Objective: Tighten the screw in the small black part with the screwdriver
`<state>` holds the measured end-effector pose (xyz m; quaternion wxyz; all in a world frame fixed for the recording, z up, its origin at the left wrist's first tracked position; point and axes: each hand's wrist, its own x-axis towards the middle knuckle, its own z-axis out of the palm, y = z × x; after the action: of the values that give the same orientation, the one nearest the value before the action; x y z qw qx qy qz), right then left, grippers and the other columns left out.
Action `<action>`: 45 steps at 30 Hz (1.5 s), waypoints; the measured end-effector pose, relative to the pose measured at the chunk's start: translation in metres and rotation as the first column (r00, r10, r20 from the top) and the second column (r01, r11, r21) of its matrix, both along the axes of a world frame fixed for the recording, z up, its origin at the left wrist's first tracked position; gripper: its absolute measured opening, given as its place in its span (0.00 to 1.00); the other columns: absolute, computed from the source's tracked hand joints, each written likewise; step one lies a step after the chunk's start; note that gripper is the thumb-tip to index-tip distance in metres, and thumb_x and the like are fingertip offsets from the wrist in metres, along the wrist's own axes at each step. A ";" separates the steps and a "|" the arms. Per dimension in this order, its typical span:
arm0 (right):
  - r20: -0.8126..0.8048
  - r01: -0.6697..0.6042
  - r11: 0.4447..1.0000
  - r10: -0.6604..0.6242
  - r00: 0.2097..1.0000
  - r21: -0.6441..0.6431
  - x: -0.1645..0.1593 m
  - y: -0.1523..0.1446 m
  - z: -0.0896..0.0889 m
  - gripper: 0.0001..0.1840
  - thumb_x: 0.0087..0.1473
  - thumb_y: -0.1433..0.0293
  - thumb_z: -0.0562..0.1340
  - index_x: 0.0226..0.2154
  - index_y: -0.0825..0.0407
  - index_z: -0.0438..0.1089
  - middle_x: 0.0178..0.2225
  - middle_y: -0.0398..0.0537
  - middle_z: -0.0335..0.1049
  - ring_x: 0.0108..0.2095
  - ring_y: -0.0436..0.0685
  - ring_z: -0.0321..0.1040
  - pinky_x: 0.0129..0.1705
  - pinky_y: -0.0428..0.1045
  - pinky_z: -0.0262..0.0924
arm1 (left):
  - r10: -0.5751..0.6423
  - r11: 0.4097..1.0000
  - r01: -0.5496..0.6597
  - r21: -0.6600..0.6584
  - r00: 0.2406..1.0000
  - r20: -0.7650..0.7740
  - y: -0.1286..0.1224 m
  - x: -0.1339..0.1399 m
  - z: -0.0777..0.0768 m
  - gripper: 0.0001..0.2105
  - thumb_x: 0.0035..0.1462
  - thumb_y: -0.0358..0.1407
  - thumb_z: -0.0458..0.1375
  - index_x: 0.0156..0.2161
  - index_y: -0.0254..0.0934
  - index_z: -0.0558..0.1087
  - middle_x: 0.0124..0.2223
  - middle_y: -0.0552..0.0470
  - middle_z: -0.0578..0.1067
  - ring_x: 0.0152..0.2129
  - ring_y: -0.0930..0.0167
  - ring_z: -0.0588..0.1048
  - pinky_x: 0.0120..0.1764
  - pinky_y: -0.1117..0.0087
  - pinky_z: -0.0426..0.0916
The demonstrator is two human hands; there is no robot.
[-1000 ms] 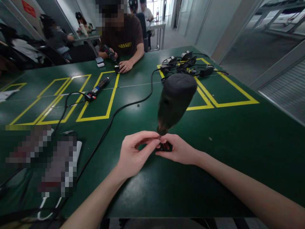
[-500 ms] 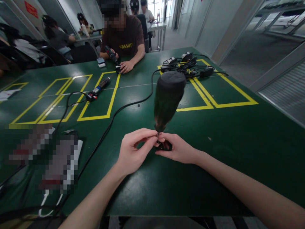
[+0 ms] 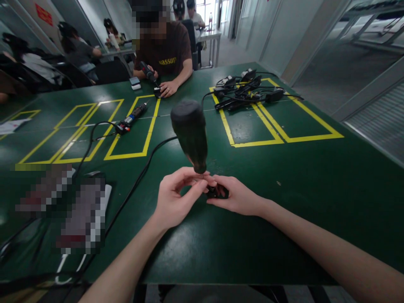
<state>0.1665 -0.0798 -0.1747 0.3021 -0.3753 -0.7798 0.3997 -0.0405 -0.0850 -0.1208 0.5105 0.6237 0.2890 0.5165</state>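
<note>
A screwdriver (image 3: pixel 191 134) with a thick dark handle stands nearly upright in front of me, its top leaning left. My left hand (image 3: pixel 176 195) pinches near the foot of that handle, where the shaft shows little between the fingers. Low over the table, my right hand (image 3: pixel 235 195) is closed around a small black part (image 3: pixel 217 192), its thumb and fingers on either side. The fingertips of both hands meet above the part. Where the screwdriver's tip sits is hidden by the fingers.
A green table (image 3: pixel 252 248) carries yellow tape outlines. A corded electric screwdriver (image 3: pixel 132 118) lies to the left, and tangled black cables (image 3: pixel 246 90) at the far right. Blurred-out boxes (image 3: pixel 83 210) are on the near left. Across the table a person (image 3: pixel 167 54) holds a power tool.
The screwdriver's handle has swung from leaning right to leaning left, its top moving left and slightly down. Both hands stay almost in place, and the small black part remains in the right.
</note>
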 end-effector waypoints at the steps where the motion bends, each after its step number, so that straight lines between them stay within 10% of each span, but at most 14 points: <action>1: 0.009 0.002 1.000 -0.002 1.000 0.011 0.000 0.000 -0.001 0.12 0.55 0.69 0.71 0.39 0.52 0.70 0.31 0.41 0.70 0.29 0.51 0.65 0.31 0.46 0.58 | 0.004 1.000 -0.004 0.009 1.000 -0.012 0.001 -0.001 0.000 0.04 0.65 0.31 0.63 0.44 0.35 0.80 0.38 0.49 0.86 0.33 0.73 0.85 0.38 0.75 0.82; 45: 0.011 0.003 1.000 -0.003 1.000 -0.007 0.000 0.001 -0.003 0.11 0.57 0.66 0.70 0.38 0.51 0.69 0.30 0.39 0.67 0.28 0.50 0.64 0.31 0.46 0.57 | -0.049 0.984 0.047 -0.169 0.999 -0.005 0.000 0.000 0.006 0.09 0.59 0.37 0.69 0.41 0.33 0.79 0.37 0.46 0.86 0.30 0.71 0.84 0.38 0.73 0.81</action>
<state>0.1663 -0.0790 -0.1781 0.2970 -0.3797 -0.7797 0.3996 -0.0404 -0.0848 -0.1147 0.5725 0.5873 0.3189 0.4749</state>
